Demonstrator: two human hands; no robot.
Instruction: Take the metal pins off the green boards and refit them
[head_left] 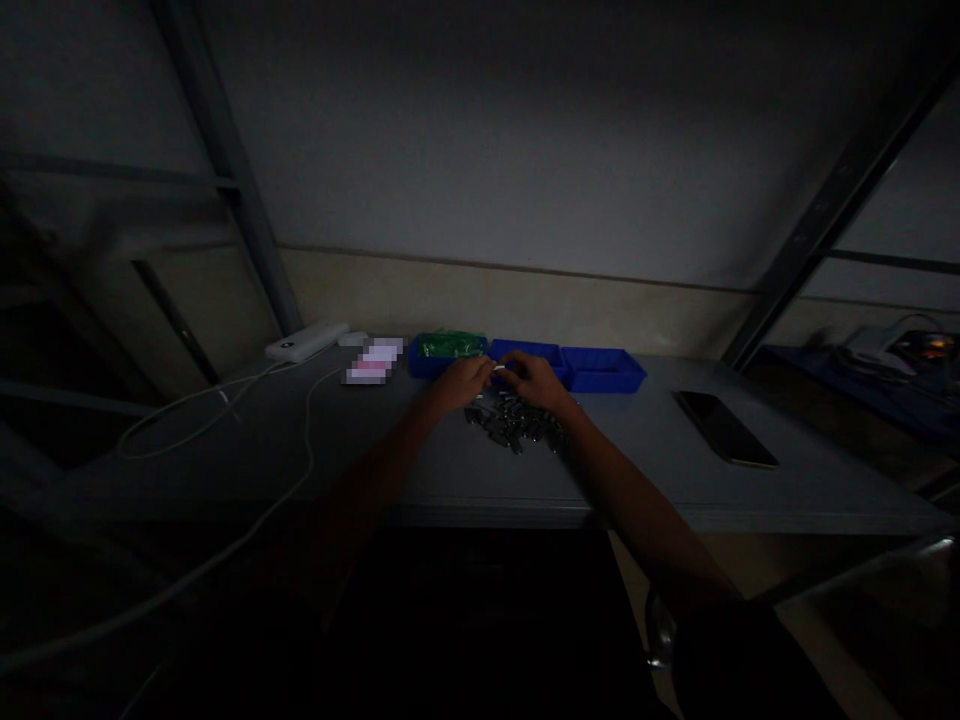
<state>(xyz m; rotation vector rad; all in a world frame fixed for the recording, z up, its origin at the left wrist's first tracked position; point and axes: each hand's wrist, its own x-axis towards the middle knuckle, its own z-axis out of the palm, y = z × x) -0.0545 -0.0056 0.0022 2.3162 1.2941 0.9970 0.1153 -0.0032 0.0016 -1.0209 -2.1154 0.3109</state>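
Observation:
Over the table my left hand [463, 382] and my right hand [535, 378] meet with their fingertips close together. Between them shows a small white piece [499, 368], pinched from both sides; its exact kind is too small and dark to make out. Just below the hands lies a loose pile of small, shiny dark metal-looking parts [516, 425]. Behind the hands stands a blue bin [551, 352], partly hidden by my right hand. Left of it, another blue bin [420, 366] holds green plastic wrapping [451, 345].
A third blue bin [606, 368] stands to the right. On the grey table [645, 470] lie a dark phone [726, 428] at right, and a blurred-out lit device [373, 362] and a white box [306, 343] at left. A white cable [309, 430] trails over the left front edge.

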